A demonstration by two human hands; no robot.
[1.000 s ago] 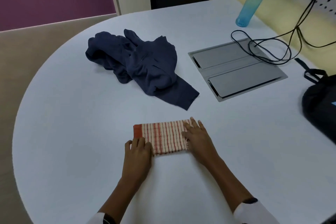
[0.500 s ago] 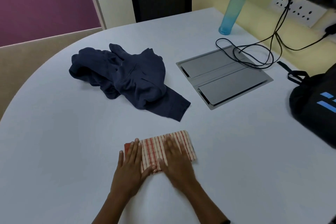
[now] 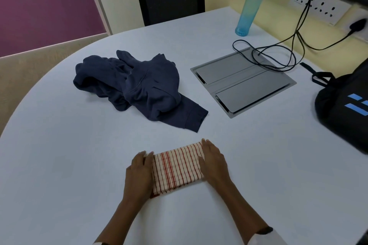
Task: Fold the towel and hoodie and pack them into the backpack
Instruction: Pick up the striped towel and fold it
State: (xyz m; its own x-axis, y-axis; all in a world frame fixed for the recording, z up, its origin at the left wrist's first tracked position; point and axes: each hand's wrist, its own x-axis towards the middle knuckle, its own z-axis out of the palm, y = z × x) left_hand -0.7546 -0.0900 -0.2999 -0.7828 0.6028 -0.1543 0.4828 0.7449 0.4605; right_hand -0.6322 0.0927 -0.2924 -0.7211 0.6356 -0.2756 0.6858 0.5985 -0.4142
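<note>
Near the desk (image 3: 59, 165) front edge, the striped towel (image 3: 177, 167) lies folded into a compact rectangle, bracketed by both hands: left hand (image 3: 139, 173) and right hand (image 3: 214, 162) each press 1 short end, fingers flat, nothing pinched, probably to square the fold. Hoodie (image 3: 137, 85) sits crumpled behind it, unfolded; backpack (image 3: 342, 109) waits at far right.

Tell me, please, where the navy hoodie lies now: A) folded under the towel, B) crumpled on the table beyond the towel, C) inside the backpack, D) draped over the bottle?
B: the navy hoodie lies crumpled on the table, beyond the striped towel.
</note>
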